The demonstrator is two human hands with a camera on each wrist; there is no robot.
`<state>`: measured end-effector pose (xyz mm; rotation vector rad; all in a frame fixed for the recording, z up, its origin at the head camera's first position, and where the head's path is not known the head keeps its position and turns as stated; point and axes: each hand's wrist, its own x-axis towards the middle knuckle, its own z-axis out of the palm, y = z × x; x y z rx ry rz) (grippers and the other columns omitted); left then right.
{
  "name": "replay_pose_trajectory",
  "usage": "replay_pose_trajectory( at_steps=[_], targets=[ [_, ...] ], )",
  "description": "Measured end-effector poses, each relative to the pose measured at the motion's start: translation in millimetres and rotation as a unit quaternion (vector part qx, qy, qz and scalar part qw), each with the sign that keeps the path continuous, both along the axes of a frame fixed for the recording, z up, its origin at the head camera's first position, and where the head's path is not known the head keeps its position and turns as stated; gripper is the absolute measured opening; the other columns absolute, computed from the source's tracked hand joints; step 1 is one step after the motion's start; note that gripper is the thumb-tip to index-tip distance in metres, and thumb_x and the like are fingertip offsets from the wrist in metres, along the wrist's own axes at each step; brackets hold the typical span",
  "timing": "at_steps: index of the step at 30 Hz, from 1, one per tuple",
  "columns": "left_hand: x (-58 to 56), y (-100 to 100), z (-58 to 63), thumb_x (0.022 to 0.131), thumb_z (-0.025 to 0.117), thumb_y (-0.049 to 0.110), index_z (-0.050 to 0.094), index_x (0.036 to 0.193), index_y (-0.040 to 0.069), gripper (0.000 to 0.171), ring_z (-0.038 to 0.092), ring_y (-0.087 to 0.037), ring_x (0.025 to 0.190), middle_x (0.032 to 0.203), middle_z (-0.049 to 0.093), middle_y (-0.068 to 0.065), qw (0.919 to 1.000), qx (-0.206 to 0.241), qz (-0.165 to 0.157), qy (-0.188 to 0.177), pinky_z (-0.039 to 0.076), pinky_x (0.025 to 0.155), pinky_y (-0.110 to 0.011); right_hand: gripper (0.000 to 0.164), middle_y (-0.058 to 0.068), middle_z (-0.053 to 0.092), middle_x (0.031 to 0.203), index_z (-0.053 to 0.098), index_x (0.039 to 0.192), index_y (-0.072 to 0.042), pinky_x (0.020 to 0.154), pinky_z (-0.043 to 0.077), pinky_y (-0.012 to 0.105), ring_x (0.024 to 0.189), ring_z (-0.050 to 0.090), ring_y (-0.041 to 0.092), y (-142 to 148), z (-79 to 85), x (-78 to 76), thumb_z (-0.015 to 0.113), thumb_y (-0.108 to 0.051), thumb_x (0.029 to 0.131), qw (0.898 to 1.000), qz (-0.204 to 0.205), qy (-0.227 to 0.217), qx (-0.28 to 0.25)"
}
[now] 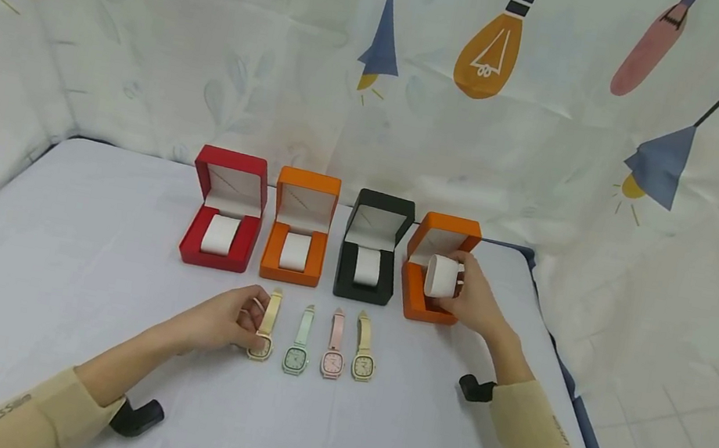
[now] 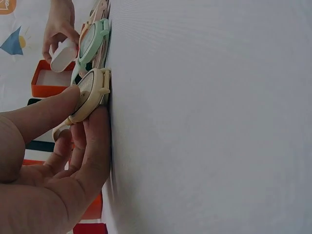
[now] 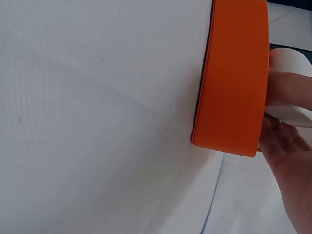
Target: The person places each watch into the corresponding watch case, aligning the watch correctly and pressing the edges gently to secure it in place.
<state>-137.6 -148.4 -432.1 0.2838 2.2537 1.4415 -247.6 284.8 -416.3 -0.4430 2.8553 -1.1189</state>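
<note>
My left hand (image 1: 216, 321) pinches the leftmost watch (image 1: 271, 314), a pale yellow one, by its case. In the left wrist view the thumb lies on the dial of this watch (image 2: 89, 100) and fingers reach beneath its edge. To its right lie a mint green watch (image 1: 296, 356), a pink watch (image 1: 332, 362) and another yellow watch (image 1: 363, 366). My right hand (image 1: 477, 301) grips a white watch cushion (image 1: 441, 277), raised out of the rightmost orange box (image 1: 417, 297). The right wrist view shows the cushion (image 3: 288, 59) beside the box's side wall.
Left of that box stand an open black box (image 1: 346, 269), another open orange box (image 1: 273, 249) and an open red box (image 1: 195, 236), each with a white cushion inside. A white cloth (image 1: 78, 240) covers the table. Behind hangs a patterned curtain (image 1: 283, 84).
</note>
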Motion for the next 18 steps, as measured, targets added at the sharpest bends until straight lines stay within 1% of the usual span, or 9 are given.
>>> replay_pose_trajectory(
  at_steps=[3, 9, 13, 18],
  targets=[
    [-0.3, -0.6, -2.4, 0.084, 0.084, 0.006, 0.052, 0.125, 0.001, 0.053, 0.062, -0.023, 0.085, 0.1, 0.059, -0.011, 1.0, 0.003, -0.001, 0.001, 0.058, 0.072, -0.032, 0.084, 0.015, 0.044, 0.143, 0.033, 0.146, -0.008, 0.099, 0.052, 0.053, 0.115, 0.053, 0.038, 3.0, 2.4, 0.1, 0.086, -0.001, 0.082, 1.0, -0.004, -0.006, -0.023],
    [-1.6, -1.8, -4.8, 0.084, 0.084, 0.008, 0.054, 0.13, 0.0, 0.056, 0.065, -0.023, 0.087, 0.101, 0.063, -0.01, 1.0, 0.006, -0.001, -0.006, 0.059, 0.074, -0.033, 0.086, 0.012, 0.04, 0.147, 0.034, 0.149, -0.014, 0.101, 0.05, 0.054, 0.12, 0.052, 0.038, 7.9, 4.1, 0.9, 0.089, -0.013, 0.083, 0.997, -0.016, -0.04, -0.07],
    [-0.6, -2.3, -3.7, 0.084, 0.085, 0.008, 0.053, 0.133, -0.001, 0.059, 0.064, -0.023, 0.088, 0.102, 0.064, -0.009, 0.9999, 0.006, -0.005, -0.009, 0.059, 0.075, -0.032, 0.084, 0.011, 0.04, 0.147, 0.038, 0.149, -0.016, 0.099, 0.052, 0.051, 0.121, 0.052, 0.039, 9.0, 5.5, 2.5, 0.089, -0.011, 0.082, 0.992, -0.007, -0.06, -0.112],
    [1.0, -3.5, -1.9, 0.083, 0.085, 0.005, 0.055, 0.132, -0.002, 0.058, 0.063, -0.023, 0.09, 0.103, 0.064, -0.01, 0.9998, 0.014, -0.013, -0.01, 0.059, 0.076, -0.031, 0.082, 0.012, 0.039, 0.149, 0.037, 0.151, -0.016, 0.098, 0.054, 0.041, 0.124, 0.05, 0.039, 11.2, 4.8, 1.7, 0.086, -0.007, 0.085, 0.986, 0.005, -0.07, -0.149]
  ],
)
